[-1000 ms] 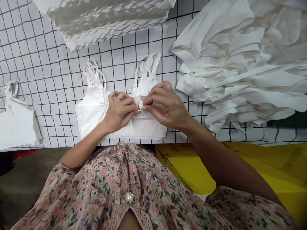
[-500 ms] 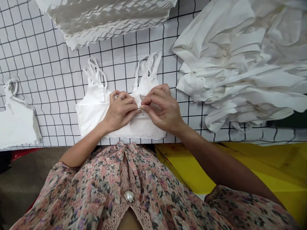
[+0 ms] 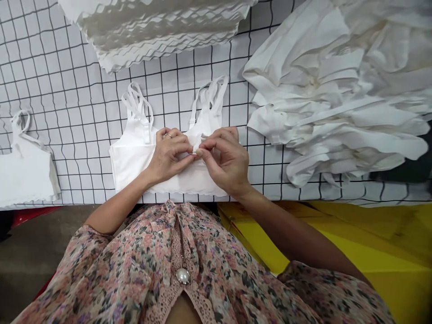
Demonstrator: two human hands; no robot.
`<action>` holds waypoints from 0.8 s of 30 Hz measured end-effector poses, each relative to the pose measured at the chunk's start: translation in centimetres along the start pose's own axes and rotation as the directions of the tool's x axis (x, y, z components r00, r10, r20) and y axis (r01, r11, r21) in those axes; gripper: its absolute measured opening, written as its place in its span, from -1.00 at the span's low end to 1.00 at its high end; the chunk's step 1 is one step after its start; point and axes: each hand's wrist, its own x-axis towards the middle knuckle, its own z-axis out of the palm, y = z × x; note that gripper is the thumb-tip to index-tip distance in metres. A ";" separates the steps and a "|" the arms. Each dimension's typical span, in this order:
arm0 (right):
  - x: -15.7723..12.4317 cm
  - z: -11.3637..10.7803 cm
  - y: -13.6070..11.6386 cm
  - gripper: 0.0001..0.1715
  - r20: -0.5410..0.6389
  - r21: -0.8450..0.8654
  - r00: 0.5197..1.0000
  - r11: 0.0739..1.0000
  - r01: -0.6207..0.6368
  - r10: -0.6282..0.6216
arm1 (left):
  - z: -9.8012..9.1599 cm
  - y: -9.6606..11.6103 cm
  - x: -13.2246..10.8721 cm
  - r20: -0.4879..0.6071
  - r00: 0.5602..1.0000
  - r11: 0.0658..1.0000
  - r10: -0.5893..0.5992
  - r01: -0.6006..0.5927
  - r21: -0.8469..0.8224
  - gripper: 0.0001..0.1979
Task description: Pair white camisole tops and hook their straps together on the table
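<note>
I have the white bralette (image 3: pixel 135 162) lying flat on the grid mat (image 3: pixel 81 112), straps toward 12 o'clock, directly under both hands; the left hand (image 3: pixel 167 157) and right hand (image 3: pixel 224 162) meet at its centre front, fingers curled, the fingertips (image 3: pixel 205 146) pinching a small white fabric tab (image 3: pixel 196 147); I judge the work sits at this tab, and the pinch calls for small, steady finger movement; open grid lies at 10 o'clock, a scallop-edged white stack (image 3: pixel 162 36) at 12, a loose white heap (image 3: pixel 330 108) close by at 3, another bralette (image 3: pixel 27 166) at 9, yellow cardboard (image 3: pixel 354 238) at 4.
</note>
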 end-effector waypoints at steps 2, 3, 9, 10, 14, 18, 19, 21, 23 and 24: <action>0.0 -0.4 0.3 -0.82 0.030 0.005 1.000 1.000 -0.003 0.003 | 0.0 0.0 0.0 -0.021 1.000 0.999 0.007 -0.008 -0.032 -0.71; 0.2 -0.7 0.5 -0.84 0.058 0.003 0.998 1.000 0.008 -0.008 | 0.0 -0.1 0.0 -0.034 0.999 0.999 0.010 -0.012 -0.048 -0.72; 2.6 -2.8 2.2 -0.70 0.245 -0.117 0.943 0.958 0.261 -0.226 | 0.1 -0.3 -0.1 -0.050 0.999 0.998 0.005 -0.008 -0.061 -0.74; 3.1 -2.7 2.3 -0.69 0.292 -0.119 0.925 0.950 0.287 -0.243 | 0.1 -0.3 -0.1 -0.041 0.999 0.999 0.004 -0.006 -0.054 -0.75; 4.4 -2.6 2.4 -0.78 0.407 -0.047 0.873 0.948 0.315 -0.270 | 0.0 -0.3 0.0 -0.013 1.000 1.000 -0.008 0.007 -0.023 -0.79; 4.9 -4.0 2.2 -0.78 0.494 0.081 0.845 0.978 0.190 -0.205 | 0.1 -0.3 -0.1 -0.044 0.999 0.999 0.018 -0.020 -0.030 -0.82; 5.1 -4.4 2.0 -0.79 0.523 0.094 0.834 0.985 0.145 -0.173 | 0.1 -0.3 -0.1 -0.052 0.998 0.999 0.028 -0.030 -0.037 -0.81; 5.4 -5.1 1.5 -0.81 0.578 0.070 0.809 0.995 0.077 -0.103 | 0.1 -0.4 -0.1 -0.060 0.998 0.998 0.037 -0.040 -0.056 -0.80; 5.8 -5.3 0.9 -0.77 0.612 0.016 0.789 0.999 0.049 -0.048 | 0.2 -0.4 -0.1 -0.059 0.998 0.997 0.032 -0.036 -0.068 -0.79; 6.0 -5.3 0.6 -0.75 0.621 -0.008 0.783 0.999 0.041 -0.027 | 0.2 -0.4 -0.1 -0.053 0.998 0.997 0.028 -0.032 -0.067 -0.79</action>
